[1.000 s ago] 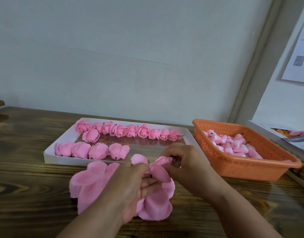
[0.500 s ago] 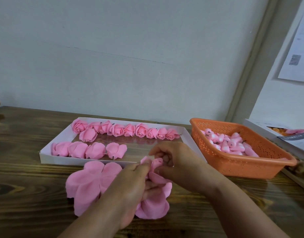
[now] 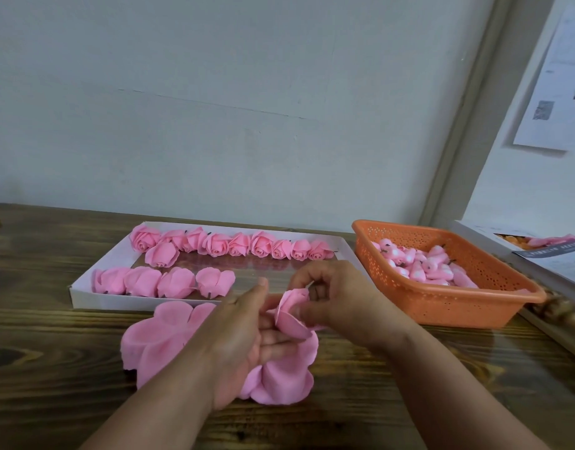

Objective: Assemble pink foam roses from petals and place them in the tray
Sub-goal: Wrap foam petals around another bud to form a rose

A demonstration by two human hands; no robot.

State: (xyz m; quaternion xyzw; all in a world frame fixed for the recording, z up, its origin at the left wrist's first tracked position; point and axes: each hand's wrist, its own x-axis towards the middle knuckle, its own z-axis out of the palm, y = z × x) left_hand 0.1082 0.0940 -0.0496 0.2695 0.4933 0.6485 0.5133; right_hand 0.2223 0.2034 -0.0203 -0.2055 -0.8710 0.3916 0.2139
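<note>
A half-made pink foam rose (image 3: 291, 315) stands between my hands, just in front of the white tray (image 3: 85, 295). My right hand (image 3: 336, 295) pinches its folded upper petals. My left hand (image 3: 247, 339) cups it from the left, fingers under the petals, thumb pointing up. Its loose outer petals (image 3: 287, 375) hang down onto the wooden table. A flat pink petal sheet (image 3: 158, 342) lies to the left, partly under my left wrist. Several finished roses (image 3: 237, 245) line the tray's far side, and a shorter row of roses (image 3: 162, 280) lies along its near side.
An orange perforated basket (image 3: 448, 303) with several pink and white rose cores (image 3: 422, 266) stands to the right of the tray. A box with papers (image 3: 552, 254) sits at the far right. The wall rises behind the table.
My right hand has folded the upper petals tighter round the rose's centre. My left thumb has lifted off the petals and now points up. The view shifted slightly.
</note>
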